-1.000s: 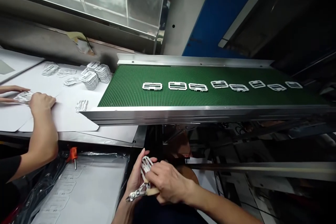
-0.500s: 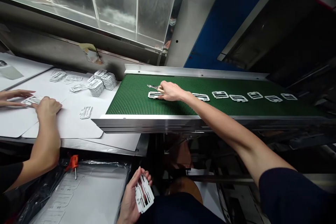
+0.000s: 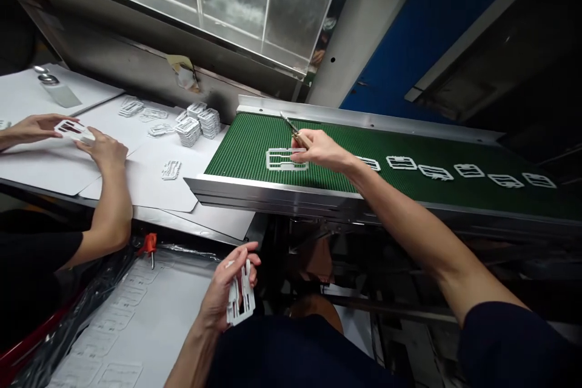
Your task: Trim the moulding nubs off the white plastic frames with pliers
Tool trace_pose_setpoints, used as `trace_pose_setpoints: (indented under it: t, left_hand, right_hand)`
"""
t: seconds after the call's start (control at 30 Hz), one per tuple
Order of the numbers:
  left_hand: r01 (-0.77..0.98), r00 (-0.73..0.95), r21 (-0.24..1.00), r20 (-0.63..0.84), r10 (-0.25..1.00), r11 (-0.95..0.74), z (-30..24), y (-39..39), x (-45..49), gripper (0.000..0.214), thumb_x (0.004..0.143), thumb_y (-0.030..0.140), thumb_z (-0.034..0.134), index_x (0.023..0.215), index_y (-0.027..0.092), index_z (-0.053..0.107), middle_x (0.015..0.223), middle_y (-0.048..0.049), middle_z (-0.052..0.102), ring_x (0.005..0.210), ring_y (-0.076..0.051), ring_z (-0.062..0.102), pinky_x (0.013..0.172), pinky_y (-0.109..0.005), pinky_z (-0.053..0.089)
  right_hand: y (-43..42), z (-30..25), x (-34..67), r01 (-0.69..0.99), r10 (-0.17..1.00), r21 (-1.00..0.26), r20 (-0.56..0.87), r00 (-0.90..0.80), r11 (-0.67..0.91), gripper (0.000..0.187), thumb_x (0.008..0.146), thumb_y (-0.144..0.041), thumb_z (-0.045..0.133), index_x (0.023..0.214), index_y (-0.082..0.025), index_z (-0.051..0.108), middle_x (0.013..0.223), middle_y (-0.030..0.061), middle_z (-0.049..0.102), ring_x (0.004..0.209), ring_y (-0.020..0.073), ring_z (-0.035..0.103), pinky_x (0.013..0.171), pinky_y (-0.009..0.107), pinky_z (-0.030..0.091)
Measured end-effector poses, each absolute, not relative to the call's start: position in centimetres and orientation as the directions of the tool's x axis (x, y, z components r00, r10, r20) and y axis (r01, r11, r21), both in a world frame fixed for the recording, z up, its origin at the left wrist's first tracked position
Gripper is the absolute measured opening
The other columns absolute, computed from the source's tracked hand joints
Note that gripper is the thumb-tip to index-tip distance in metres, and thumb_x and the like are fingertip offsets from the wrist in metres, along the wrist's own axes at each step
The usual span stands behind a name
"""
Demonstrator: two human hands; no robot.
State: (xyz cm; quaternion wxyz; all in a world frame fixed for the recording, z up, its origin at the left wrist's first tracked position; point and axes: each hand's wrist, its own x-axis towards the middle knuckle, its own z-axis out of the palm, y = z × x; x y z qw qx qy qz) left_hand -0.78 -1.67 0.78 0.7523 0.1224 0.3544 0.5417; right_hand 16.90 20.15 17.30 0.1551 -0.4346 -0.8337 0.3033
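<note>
My left hand (image 3: 222, 291) is low in front of me, its fingers curled round a few white slotted plastic frames (image 3: 246, 303). Over the near end of the green conveyor belt (image 3: 227, 151) reaches my right hand (image 3: 321, 148). A small trimming knife (image 3: 291, 125) with a brownish handle is in its grip, the metal blade pointing up and left. The same hand's fingertips are at the right end of another white frame (image 3: 277, 160), which looks tilted slightly off the belt. Further white frames (image 3: 401, 162) lie spaced along the belt to the right.
At the left, a co-worker's hands (image 3: 107, 145) hold a white frame over a paper-covered table. Stacked frames (image 3: 188, 132) and a loose frame (image 3: 171, 170) lie there. Metal rails (image 3: 273, 191) edge the belt. An orange-handled tool (image 3: 149, 245) is by a plastic-lined box (image 3: 173, 291).
The view has shifted, so the scene sits further right. My right hand has tilted the knife upward, and the frame at its fingertips has turned. My left hand has risen slightly with its frames.
</note>
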Motion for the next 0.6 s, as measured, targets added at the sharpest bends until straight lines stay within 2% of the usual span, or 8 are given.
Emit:
trace_pose_setpoints:
  t: [0.07,0.13,0.2,0.27,0.33,0.43,0.5,0.6]
  left_hand:
    - [-0.685,0.176,0.638,-0.322,0.930,0.350,2.7,-1.4,-1.4,0.037,0.079,0.037,0.069,0.109,0.016,0.064,0.081,-0.0045,0.061,0.057,-0.010,0.053,0.050,-0.018,0.045]
    - [-0.624,0.220,0.704,-0.258,0.941,0.339,4.1,-1.4,-2.0,0.043,0.077,0.044,0.069,0.111,0.017,0.064,0.080,-0.0051,0.062,0.058,-0.011,0.054,0.050,-0.019,0.045]
    - [-0.482,0.282,0.804,-0.234,0.930,0.349,4.8,-1.7,-2.2,0.037,0.075,0.042,0.072,0.100,0.017,0.068,0.074,-0.0044,0.062,0.057,-0.012,0.054,0.051,-0.020,0.044]
    - [-0.308,0.307,0.887,-0.249,0.918,0.344,4.8,-2.3,-2.0,0.023,0.074,0.036,0.074,0.083,0.015,0.070,0.065,-0.0030,0.060,0.055,-0.011,0.052,0.051,-0.019,0.042]
    - [-0.225,0.289,0.909,-0.282,0.915,0.351,4.4,-3.2,-1.4,0.018,0.075,0.033,0.073,0.074,0.016,0.067,0.059,-0.0015,0.058,0.053,-0.011,0.051,0.049,-0.019,0.040]
    - [-0.264,0.292,0.868,-0.343,0.893,0.420,3.5,-4.5,-0.1,0.018,0.080,0.036,0.067,0.084,0.019,0.066,0.061,-0.0006,0.060,0.054,-0.012,0.053,0.051,-0.020,0.042]
    - [-0.244,0.354,0.849,-0.372,0.858,0.469,2.9,-5.2,0.7,0.021,0.080,0.037,0.067,0.088,0.018,0.066,0.064,-0.0012,0.060,0.056,-0.012,0.053,0.052,-0.020,0.041]
    - [-0.168,0.389,0.851,-0.407,0.827,0.498,2.4,-5.7,1.5,0.021,0.077,0.036,0.071,0.080,0.016,0.066,0.064,-0.0006,0.057,0.055,-0.010,0.050,0.050,-0.018,0.038]
  right_hand:
    - [16.3,18.5,16.8,0.462,0.712,-0.811,-0.083,-0.697,0.358,0.022,0.068,-0.022,0.069,0.079,-0.016,0.051,0.070,-0.0039,0.048,0.060,0.0085,0.047,0.054,0.022,0.039]
    - [12.1,19.0,16.7,0.444,0.558,-0.841,-0.218,-0.801,0.309,0.019,0.068,-0.019,0.069,0.079,-0.016,0.054,0.071,-0.0037,0.051,0.060,0.0085,0.049,0.053,0.020,0.039]
    - [8.7,18.4,16.8,0.485,0.455,-0.819,-0.321,-0.831,0.308,0.014,0.069,-0.014,0.066,0.078,-0.016,0.056,0.069,-0.0040,0.053,0.060,0.0085,0.050,0.051,0.019,0.038]
    - [6.2,16.7,17.1,0.520,0.498,-0.795,-0.329,-0.802,0.312,0.012,0.070,-0.012,0.063,0.079,-0.017,0.057,0.067,-0.0046,0.054,0.058,0.0086,0.050,0.049,0.018,0.036]
    - [4.6,14.5,17.8,0.544,0.645,-0.790,-0.264,-0.717,0.282,0.014,0.071,-0.011,0.059,0.082,-0.018,0.056,0.067,-0.0046,0.055,0.058,0.0089,0.050,0.050,0.019,0.036]
    - [2.9,11.2,19.1,0.523,0.801,-0.833,-0.184,-0.569,0.181,0.014,0.073,-0.011,0.058,0.084,-0.018,0.053,0.073,-0.0034,0.056,0.063,0.0096,0.052,0.057,0.020,0.041]
    - [1.9,9.7,19.9,0.494,0.813,-0.862,-0.206,-0.544,0.113,0.014,0.072,-0.012,0.060,0.082,-0.018,0.053,0.075,-0.0031,0.056,0.066,0.0100,0.053,0.060,0.021,0.043]
    - [0.6,8.4,20.7,0.498,0.819,-0.865,-0.241,-0.520,0.062,0.017,0.072,-0.016,0.063,0.086,-0.018,0.054,0.079,-0.0022,0.059,0.070,0.0114,0.055,0.064,0.022,0.044]
